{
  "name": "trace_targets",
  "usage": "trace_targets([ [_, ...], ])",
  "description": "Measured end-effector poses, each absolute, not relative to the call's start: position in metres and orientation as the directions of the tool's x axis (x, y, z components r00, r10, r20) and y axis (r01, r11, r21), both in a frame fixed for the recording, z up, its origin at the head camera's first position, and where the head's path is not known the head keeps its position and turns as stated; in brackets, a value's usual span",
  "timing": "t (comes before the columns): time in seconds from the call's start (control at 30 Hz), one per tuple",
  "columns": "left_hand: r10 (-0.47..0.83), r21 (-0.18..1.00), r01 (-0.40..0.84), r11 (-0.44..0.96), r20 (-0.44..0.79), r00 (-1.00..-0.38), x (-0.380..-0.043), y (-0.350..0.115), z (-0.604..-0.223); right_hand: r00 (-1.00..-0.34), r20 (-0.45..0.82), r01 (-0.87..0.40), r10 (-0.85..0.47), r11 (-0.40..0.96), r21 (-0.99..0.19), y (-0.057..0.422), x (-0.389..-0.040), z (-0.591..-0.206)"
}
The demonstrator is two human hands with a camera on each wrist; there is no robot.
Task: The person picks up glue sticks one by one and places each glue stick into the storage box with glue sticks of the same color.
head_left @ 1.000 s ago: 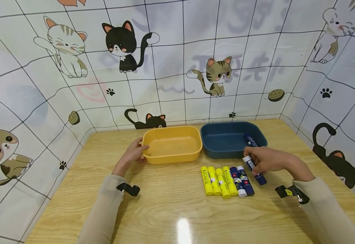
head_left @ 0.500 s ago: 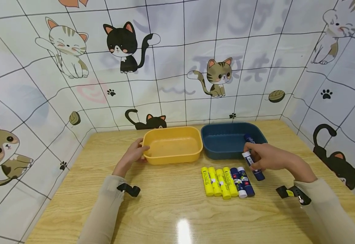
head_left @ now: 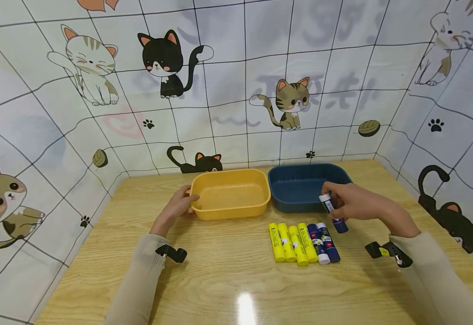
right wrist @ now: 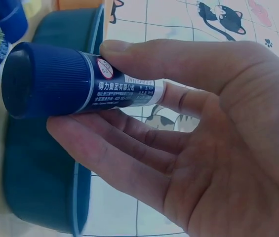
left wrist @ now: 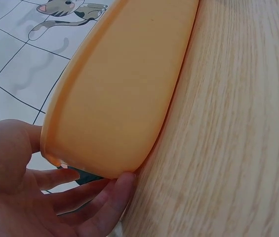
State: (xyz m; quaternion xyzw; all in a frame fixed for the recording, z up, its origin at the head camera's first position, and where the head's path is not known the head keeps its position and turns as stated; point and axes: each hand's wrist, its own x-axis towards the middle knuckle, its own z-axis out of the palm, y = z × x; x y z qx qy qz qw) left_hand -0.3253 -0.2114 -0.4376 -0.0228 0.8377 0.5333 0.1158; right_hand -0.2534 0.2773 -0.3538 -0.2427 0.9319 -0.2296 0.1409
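My right hand (head_left: 358, 204) pinches a navy glue stick (right wrist: 55, 81) with a white end between thumb and fingers. In the head view it hangs slanted just in front of the dark blue bin (head_left: 293, 204), its navy cap toward the table. At the left end of the yellow bin (head_left: 232, 213), my left hand (head_left: 175, 206) grips the rim, thumb over the edge and fingers outside. A row of yellow glue sticks (head_left: 297, 246) lies before the bins, with two navy glue sticks (head_left: 328, 242) at its right end.
Both bins stand side by side near the back of the wooden table (head_left: 203, 280). Behind and at the sides rise wall sheets (head_left: 228, 99) printed with cats and grid lines. Each sleeve carries a black wrist mount (head_left: 171, 253).
The right hand has lifted its glue stick slightly and moved it toward the dark blue bin. It now hides the glue stick seen earlier inside that bin. The left hand stays put.
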Motion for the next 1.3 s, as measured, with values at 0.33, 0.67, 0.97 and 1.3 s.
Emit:
trace_targets([
  [0.33,0.095,0.893,-0.16,0.42,-0.219,-0.971,-0.325,-0.209,-0.438,-0.835,-0.152,-0.422,-0.529,0.792,-0.441,0.275,-0.271,-0.333],
  [0.67,0.103,0.9,-0.157,0.406,-0.215,-0.971,-0.325,-0.212,-0.439,-0.85,-0.146,-0.402,-0.506,0.803,-0.441,0.278,-0.308,-0.317],
  [0.97,0.103,0.901,-0.16,0.403,-0.218,-0.97,-0.326,-0.214,-0.443,-0.855,-0.182,-0.369,-0.486,0.816,-0.445,0.274,-0.352,-0.319],
  [1.3,0.102,0.897,-0.157,0.413,-0.217,-0.971,-0.327,-0.213,-0.441,-0.862,-0.263,-0.293,-0.433,0.85,-0.438,0.28,-0.383,-0.327],
])
